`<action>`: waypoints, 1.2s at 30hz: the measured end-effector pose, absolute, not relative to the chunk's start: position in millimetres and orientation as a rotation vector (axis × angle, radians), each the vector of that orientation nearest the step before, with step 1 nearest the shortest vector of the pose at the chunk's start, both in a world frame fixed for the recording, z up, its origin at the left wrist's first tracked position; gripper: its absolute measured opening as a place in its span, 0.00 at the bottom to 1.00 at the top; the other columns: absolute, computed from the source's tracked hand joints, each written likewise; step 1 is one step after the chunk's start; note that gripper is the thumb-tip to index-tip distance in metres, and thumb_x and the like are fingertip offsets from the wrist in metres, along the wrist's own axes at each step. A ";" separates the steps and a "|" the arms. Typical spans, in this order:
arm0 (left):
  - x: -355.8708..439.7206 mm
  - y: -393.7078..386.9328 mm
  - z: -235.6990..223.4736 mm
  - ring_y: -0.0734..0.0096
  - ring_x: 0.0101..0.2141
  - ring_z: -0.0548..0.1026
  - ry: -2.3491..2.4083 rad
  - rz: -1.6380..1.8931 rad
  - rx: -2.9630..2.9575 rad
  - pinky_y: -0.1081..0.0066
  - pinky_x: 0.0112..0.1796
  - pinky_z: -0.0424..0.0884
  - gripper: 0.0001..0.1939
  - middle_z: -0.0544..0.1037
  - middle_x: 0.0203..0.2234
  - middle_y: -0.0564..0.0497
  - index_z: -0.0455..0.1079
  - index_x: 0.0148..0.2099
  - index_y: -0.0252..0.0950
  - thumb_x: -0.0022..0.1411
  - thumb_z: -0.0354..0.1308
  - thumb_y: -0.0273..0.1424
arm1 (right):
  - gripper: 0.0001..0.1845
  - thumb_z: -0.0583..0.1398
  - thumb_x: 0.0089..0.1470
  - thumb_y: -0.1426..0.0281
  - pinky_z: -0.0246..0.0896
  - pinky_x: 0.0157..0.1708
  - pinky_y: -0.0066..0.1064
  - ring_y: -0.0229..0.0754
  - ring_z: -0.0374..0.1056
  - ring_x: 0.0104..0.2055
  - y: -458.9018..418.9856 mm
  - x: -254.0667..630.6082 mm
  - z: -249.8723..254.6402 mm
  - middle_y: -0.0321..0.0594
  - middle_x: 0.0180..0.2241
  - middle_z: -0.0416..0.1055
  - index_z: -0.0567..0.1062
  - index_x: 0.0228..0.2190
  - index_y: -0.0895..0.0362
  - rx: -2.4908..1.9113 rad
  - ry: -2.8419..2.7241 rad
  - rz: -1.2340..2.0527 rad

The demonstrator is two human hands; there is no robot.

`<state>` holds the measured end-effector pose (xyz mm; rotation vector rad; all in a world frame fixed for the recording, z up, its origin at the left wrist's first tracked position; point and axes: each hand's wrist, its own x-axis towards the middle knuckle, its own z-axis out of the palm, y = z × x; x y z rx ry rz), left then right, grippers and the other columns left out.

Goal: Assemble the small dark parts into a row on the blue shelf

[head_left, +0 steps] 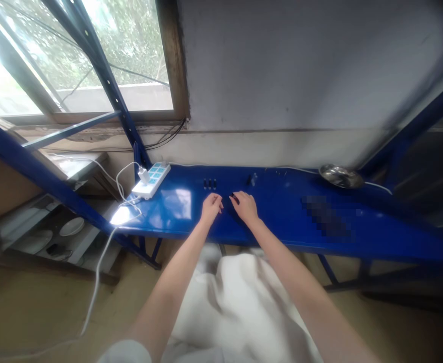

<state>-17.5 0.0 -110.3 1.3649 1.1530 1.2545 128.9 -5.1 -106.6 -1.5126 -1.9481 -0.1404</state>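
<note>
My left hand [210, 205] rests on the blue metal shelf [281, 222] with its fingers curled in; what they hold, if anything, is too small to name. My right hand [245, 206] lies close beside it, fingers bent, with a small dark piece [232, 195] at its fingertips. A short row of small dark upright parts [209, 183] stands just beyond both hands. Another small dark part [250, 179] stands further back and to the right.
A white power strip [151, 180] with a plugged-in white charger and cable sits at the shelf's left end. A metal bowl [340, 175] stands at the back right. Blue frame bars cross at the left by the window. White plates [72, 226] lie lower left.
</note>
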 end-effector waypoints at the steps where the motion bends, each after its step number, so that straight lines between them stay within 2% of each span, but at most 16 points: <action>1: -17.7 -0.5 -109.8 0.81 0.13 0.64 1.158 1.252 1.366 0.79 0.18 0.59 0.07 0.68 0.16 0.57 0.63 0.31 0.35 0.56 0.51 0.34 | 0.16 0.49 0.58 0.66 0.56 0.35 0.35 0.45 0.66 0.36 -3.8 130.7 -105.5 0.45 0.35 0.73 0.74 0.36 0.59 -1.533 -1.943 -0.153; 10: -17.6 0.4 -109.7 0.82 0.14 0.64 1.180 1.225 1.349 0.79 0.18 0.59 0.07 0.69 0.16 0.57 0.64 0.31 0.35 0.56 0.52 0.34 | 0.14 0.50 0.57 0.68 0.59 0.31 0.34 0.45 0.67 0.33 16.4 164.1 -96.2 0.46 0.33 0.71 0.74 0.34 0.60 -1.631 -1.985 -0.138; 21: -18.7 -3.5 -104.8 0.81 0.14 0.64 1.188 1.220 1.349 0.79 0.19 0.59 0.08 0.69 0.17 0.56 0.65 0.32 0.35 0.56 0.52 0.35 | 0.11 0.54 0.52 0.65 0.58 0.26 0.28 0.40 0.67 0.29 45.4 188.4 -102.2 0.42 0.29 0.72 0.73 0.30 0.59 -1.875 -1.639 0.287; 36: -18.5 -3.7 -104.1 0.81 0.15 0.65 1.200 1.203 1.362 0.79 0.20 0.61 0.06 0.70 0.18 0.55 0.64 0.33 0.35 0.57 0.51 0.33 | 0.10 0.55 0.49 0.67 0.59 0.27 0.29 0.42 0.68 0.30 68.8 187.6 -99.5 0.44 0.29 0.73 0.75 0.28 0.59 -2.023 -1.752 0.302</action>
